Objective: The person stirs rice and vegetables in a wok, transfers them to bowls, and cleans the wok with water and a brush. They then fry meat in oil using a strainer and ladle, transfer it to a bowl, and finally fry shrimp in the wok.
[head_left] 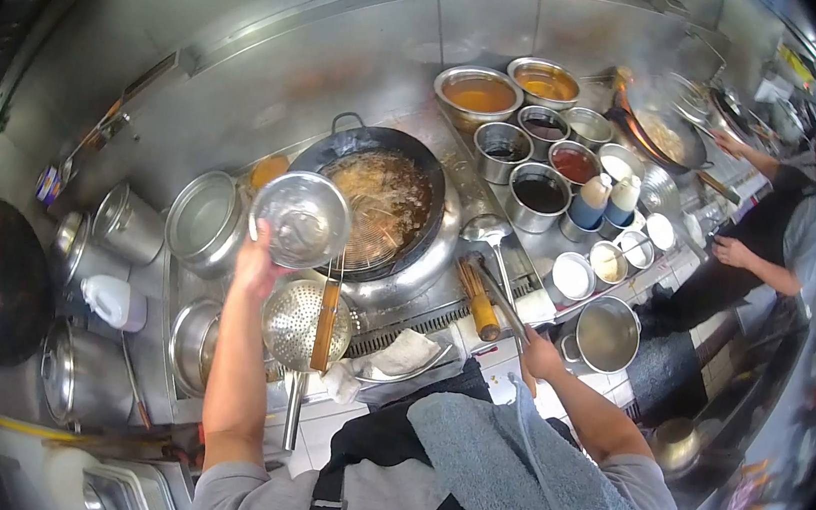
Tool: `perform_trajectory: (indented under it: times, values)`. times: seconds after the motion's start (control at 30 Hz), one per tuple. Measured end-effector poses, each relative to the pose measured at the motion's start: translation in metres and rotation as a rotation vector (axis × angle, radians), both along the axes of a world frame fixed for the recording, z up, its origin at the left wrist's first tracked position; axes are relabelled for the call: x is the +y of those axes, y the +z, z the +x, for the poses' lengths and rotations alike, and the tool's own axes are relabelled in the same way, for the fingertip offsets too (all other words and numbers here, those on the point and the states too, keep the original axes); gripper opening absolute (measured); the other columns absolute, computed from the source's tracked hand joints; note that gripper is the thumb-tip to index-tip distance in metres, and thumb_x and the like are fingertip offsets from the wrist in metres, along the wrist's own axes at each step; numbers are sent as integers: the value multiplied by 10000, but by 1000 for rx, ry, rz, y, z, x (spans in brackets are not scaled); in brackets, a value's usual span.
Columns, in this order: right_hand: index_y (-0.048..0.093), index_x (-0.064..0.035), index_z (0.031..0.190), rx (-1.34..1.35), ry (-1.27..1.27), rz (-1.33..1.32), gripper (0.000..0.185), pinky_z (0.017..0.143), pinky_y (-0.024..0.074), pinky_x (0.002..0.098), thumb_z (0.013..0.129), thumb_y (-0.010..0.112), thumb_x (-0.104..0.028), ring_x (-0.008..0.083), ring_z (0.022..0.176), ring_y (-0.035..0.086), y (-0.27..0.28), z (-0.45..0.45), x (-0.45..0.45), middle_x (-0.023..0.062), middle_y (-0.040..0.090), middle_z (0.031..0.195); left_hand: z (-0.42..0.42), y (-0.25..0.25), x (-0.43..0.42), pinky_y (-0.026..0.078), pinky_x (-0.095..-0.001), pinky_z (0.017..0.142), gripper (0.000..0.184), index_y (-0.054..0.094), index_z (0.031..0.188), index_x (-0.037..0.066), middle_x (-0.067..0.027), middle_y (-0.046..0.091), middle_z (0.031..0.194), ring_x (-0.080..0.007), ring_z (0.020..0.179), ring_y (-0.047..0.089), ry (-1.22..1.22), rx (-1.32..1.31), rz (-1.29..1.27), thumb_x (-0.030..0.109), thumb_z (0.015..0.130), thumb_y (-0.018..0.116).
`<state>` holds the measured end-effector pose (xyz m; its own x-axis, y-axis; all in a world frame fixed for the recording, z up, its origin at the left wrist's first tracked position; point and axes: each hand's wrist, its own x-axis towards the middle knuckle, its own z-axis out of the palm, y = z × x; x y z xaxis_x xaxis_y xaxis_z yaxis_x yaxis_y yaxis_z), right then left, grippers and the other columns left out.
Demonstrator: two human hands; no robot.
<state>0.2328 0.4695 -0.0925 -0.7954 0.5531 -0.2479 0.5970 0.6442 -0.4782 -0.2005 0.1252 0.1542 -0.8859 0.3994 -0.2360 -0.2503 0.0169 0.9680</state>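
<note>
While the left hand (260,260) holds a bowl (301,220) by its edge | near the wok (373,140) | right hand (543,356) wraps a handle (512,315)

Commercial kitchen, large wok (396,140), sauce pots (533,219)

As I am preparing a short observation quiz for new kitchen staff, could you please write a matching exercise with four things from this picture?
1. Bowl
2. Big towel
3. Wire strainer
4. Jug

A. White
B. In the large wok
C. Held up in the left hand
D. Blue-grey

Pairs: 1-C, 2-D, 3-B, 4-A
</note>
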Motion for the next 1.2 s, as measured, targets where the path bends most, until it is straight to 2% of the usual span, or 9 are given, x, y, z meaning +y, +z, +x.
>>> perform_trajectory:
  times: [0.07,0.17,0.23,0.27,0.33,0.47,0.67,1.0,1.2]
  values:
    - [217,-22,1518,-181,-5,-81,677,920,478,496,927,500,-194,457,1031,627,-3,-24,-12,317,648,1084,26,10,38,553,-566,862,664,322,1457,61,-184,544,1345,-352,1132,618,-106,-5,-26,540,1003,397]
    - [165,16,1507,-252,120,32,752,915,486,482,887,536,-195,440,1055,617,3,-31,-23,341,595,1153,33,-7,87,483,-592,947,701,302,1479,89,-172,478,1417,-350,1220,552,-353,-50,28,551,979,469]
    - [250,-34,1500,-137,47,-15,706,938,478,477,887,549,-214,421,1094,604,44,-14,-42,302,608,1126,66,0,125,457,-575,991,709,308,1478,63,-165,472,1425,-340,1255,523,-526,-119,110,544,982,469]
    - [278,-48,1495,-67,-22,-43,688,943,478,473,889,555,-220,415,1092,606,56,2,-50,284,617,1110,86,1,141,540,-505,893,629,388,1425,62,-133,563,1332,-285,1134,613,-587,-128,139,515,995,461]
    - [370,-37,1458,-97,-121,-85,625,943,479,463,897,568,-228,395,1075,616,79,41,-74,269,619,1156,115,-23,174,445,-522,1028,647,313,1479,76,-166,468,1429,-325,1258,525,-775,-201,199,491,1005,461]
    - [498,-30,1386,-23,-442,-231,558,899,506,446,886,603,-257,343,988,675,89,157,-163,235,666,1137,201,-83,214,472,-531,991,579,338,1460,63,-163,508,1390,-345,1219,548,-1101,-449,237,436,1029,445]
    - [432,-21,1438,390,-1188,-456,552,736,554,353,924,558,-176,207,826,707,142,327,-326,180,646,1207,367,-93,179,521,-571,907,573,352,1446,66,-149,519,1369,-339,1204,565,-1474,-470,-13,452,1029,430]
    - [520,-37,1338,1205,-1761,-184,374,656,531,282,969,500,-96,140,773,653,127,481,-536,80,653,988,673,-71,144,572,-442,852,554,418,1382,41,-140,588,1285,-276,1093,644,-2101,-329,-58,454,1016,469]
    - [550,-30,1286,1136,-2012,-281,330,640,540,266,964,494,-71,132,760,659,85,508,-669,70,663,944,895,-121,32,510,-529,814,543,385,1427,157,-95,556,1328,-291,1119,587,-2480,-31,-487,516,1020,412]
